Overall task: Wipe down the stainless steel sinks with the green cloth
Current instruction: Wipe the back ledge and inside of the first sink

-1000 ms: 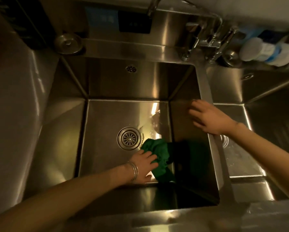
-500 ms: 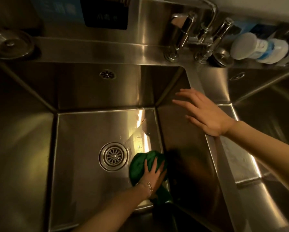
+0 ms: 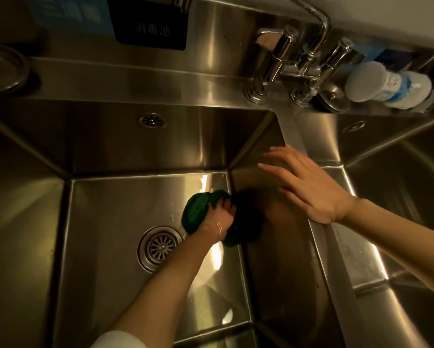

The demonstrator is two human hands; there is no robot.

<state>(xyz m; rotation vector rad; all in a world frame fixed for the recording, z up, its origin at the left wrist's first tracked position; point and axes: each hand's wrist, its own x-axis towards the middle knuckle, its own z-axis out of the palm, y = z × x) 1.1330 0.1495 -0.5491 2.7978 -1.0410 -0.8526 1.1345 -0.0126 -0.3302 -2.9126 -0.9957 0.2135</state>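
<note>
My left hand (image 3: 219,214) reaches down, pressing one green cloth (image 3: 198,209) beside one drain (image 3: 160,246), my right hand (image 3: 309,187) flat-fingered on divider between two sinks (image 3: 105,151)

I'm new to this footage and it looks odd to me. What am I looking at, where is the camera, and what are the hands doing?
There is no machine here: the camera sits on a person's head and looks down at their own two bare hands. Below is a stainless steel sink with a round drain in its floor, and a second basin to the right. The left hand presses a green cloth onto the sink floor by the right wall. The right hand, fingers spread and holding nothing, is at the divider between the basins. Behind are taps, a lying bottle and a round metal lid on the ledge.
</note>
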